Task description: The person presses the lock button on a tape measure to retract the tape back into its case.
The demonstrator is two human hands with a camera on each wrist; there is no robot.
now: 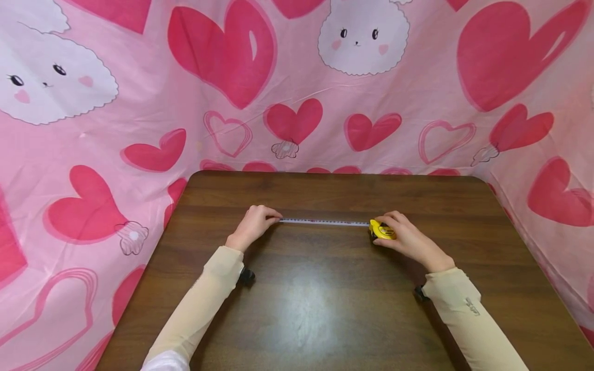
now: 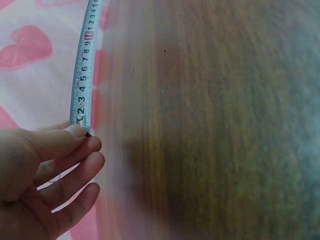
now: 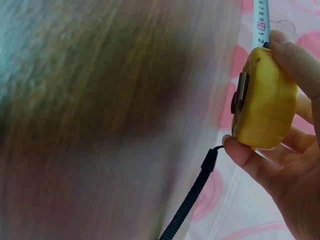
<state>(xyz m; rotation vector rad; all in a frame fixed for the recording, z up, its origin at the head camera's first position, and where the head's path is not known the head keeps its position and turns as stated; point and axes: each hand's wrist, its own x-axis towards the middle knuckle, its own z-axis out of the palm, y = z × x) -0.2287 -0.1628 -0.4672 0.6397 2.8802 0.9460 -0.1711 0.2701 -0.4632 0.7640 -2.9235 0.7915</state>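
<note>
A yellow tape measure (image 1: pixel 383 230) is held by its case in my right hand (image 1: pixel 410 241). Its white blade (image 1: pixel 325 222) is pulled out and runs level to the left across the far half of the table. At the blade's end, my left hand (image 1: pixel 252 225) pinches the tip between thumb and forefinger. The left wrist view shows the blade's printed numbers (image 2: pixel 84 75) rising away from the thumb, with the other fingers loosely bent. In the right wrist view, the thumb and fingers span the yellow case (image 3: pixel 267 100), which has a metal clip on its side.
A brown wooden table (image 1: pixel 301 309) lies under both arms. Pink cloth (image 1: pixel 260 139) printed with hearts hangs behind it and at both sides. From the tape measure's case dangles a black wrist strap (image 3: pixel 190 200). Each sleeve carries a dark wrist camera (image 1: pixel 247 276).
</note>
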